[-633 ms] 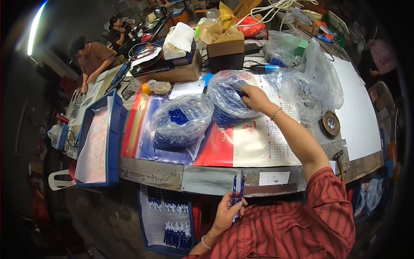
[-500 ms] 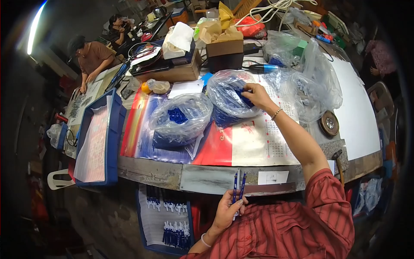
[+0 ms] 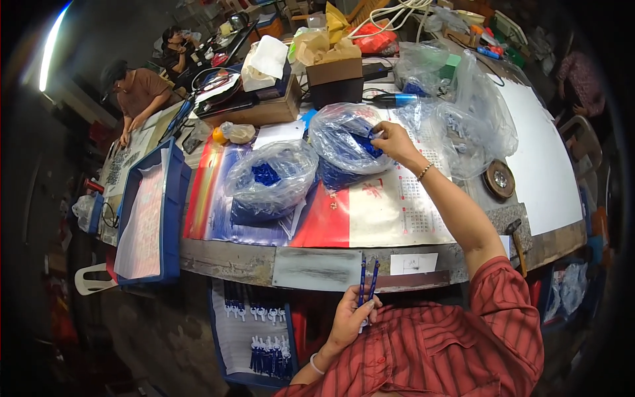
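Your left hand (image 3: 350, 319) grips two blue strips (image 3: 374, 280) low, leaving them upright and clear; whether your narrowed right hand (image 3: 393, 141), at the open, farther plastic bag (image 3: 331, 139), holds anything, I can't tell.

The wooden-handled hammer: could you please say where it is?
In the head view, the hammer lies at right, by the table's near edge, beside the right elbow.

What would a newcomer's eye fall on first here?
Probably the two clear plastic bags of blue pieces, side by side mid-table, with the right hand at the opening of the right-hand one. Next, the left hand, holding two slim blue strips near the table's front edge. Below that edge, a blue tray holds blue-and-white pieces.
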Motion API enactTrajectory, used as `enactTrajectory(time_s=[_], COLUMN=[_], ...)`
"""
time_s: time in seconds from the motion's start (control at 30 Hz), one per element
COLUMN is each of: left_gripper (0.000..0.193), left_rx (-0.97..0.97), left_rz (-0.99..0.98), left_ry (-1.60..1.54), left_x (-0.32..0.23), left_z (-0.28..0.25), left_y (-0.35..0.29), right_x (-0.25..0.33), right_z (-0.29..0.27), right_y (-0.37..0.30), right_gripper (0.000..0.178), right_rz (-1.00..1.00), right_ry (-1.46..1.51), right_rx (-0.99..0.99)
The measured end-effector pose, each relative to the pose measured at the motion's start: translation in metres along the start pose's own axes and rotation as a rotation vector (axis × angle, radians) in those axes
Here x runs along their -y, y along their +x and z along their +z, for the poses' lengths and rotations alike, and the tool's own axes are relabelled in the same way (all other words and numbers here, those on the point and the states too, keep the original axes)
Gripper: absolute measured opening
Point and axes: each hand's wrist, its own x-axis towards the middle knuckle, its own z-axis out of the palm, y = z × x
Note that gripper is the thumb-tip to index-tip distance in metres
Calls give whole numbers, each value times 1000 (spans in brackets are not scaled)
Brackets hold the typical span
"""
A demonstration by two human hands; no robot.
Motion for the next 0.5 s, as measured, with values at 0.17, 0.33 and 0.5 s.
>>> enactTrajectory(time_s=[0.17, 0.33, 0.5], left_gripper=[26, 25, 21], left_rx=[6, -33, -158], left_rz=[-2, 2, 54], left_ry=[11, -14, 67], left_x=[0, -6, -24], left_z=[5, 9, 12], left_y=[-5, -4, 12], right_x=[25, 59, 97], right_z=[-11, -26, -34], right_y=[-15, -61, -157], right_gripper=[33, 25, 22], right_rz=[138, 138, 261], right_ry=[201, 385, 550], right_rx=[31, 215, 481])
